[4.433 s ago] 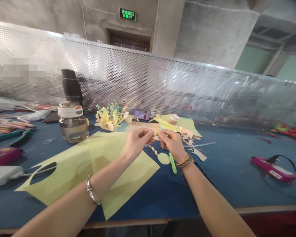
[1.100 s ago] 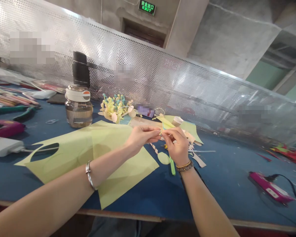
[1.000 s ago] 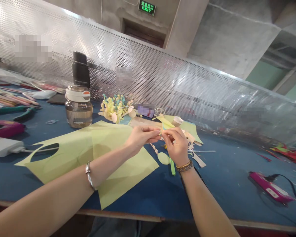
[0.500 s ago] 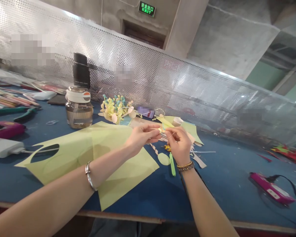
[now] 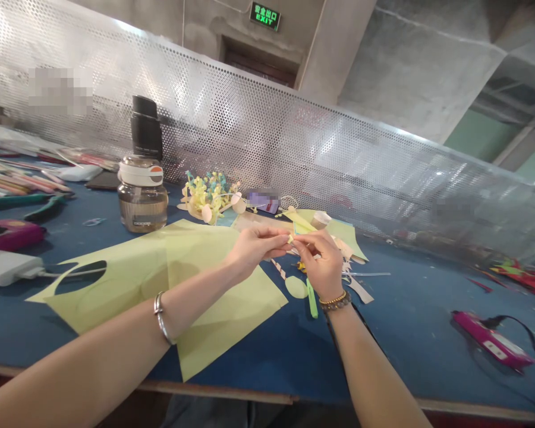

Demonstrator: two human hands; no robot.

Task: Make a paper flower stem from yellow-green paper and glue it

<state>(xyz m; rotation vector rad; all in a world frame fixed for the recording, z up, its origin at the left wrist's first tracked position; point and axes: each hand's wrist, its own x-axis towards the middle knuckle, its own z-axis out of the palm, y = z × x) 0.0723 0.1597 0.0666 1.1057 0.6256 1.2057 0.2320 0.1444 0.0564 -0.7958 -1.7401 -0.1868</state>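
My left hand and my right hand meet fingertip to fingertip above the table. Between them is a small pale yellow piece, which both pinch; fingers cover most of it, and it is too small to name. Under my left forearm lie large yellow-green paper sheets, one with an oval cut out. Just below my right hand are a round pale green disc and a bright green utility knife. Behind the hands stands a cluster of yellow and teal paper flowers.
A water bottle stands at left, near a white charger and pliers with teal handles. A magenta power strip with a black cord lies at right. A perforated metal screen closes off the table's back.
My right hand has shifted slightly left, bringing its fingertips closer to those of my left hand at the small yellow piece. My left hand stays nearly where it was.
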